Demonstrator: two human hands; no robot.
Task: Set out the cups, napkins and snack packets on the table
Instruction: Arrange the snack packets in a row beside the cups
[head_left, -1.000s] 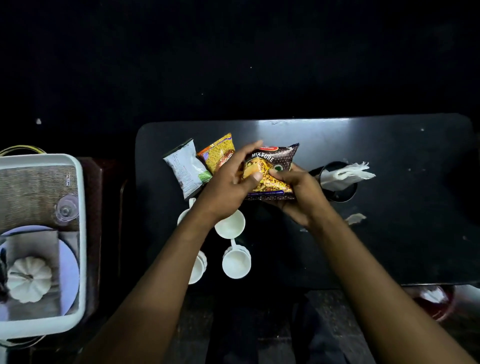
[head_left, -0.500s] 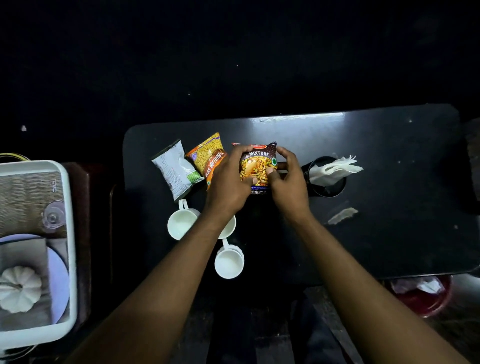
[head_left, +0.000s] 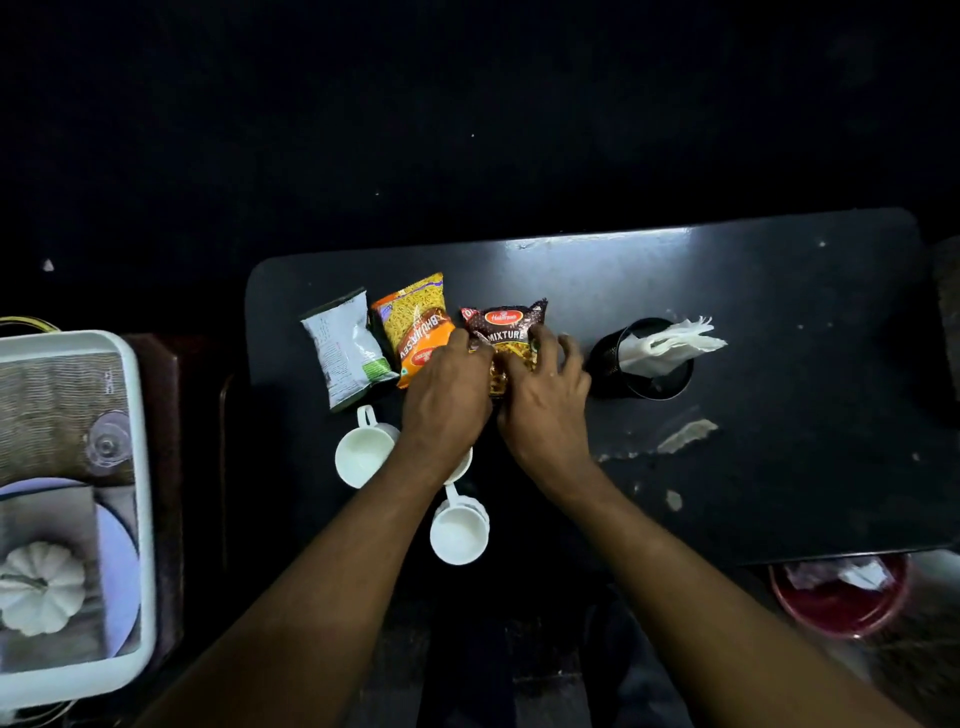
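Observation:
On the black table (head_left: 779, 312) three snack packets lie in a row: a white one (head_left: 345, 353), an orange-yellow one (head_left: 415, 327) and a brown "Mixture" packet (head_left: 506, 327). My left hand (head_left: 447, 400) and my right hand (head_left: 545, 405) both press on the lower half of the brown packet, which lies flat. White cups stand near me: one (head_left: 363, 452) left of my left wrist, one (head_left: 460, 532) by the front edge, and a third mostly hidden under my left wrist. White napkins (head_left: 670, 343) stick out of a black holder (head_left: 641, 361).
A white tray (head_left: 140, 519) to the left holds a woven mat, a clear glass (head_left: 106, 441), a plate and a white pumpkin ornament (head_left: 41, 587). A red bin (head_left: 841, 597) with crumpled paper sits below the table's right front edge. Scuffs mark the tabletop.
The brown packet went from tilted in my hands to upright and flat on the table beside the orange one. Both hands now rest on top of it.

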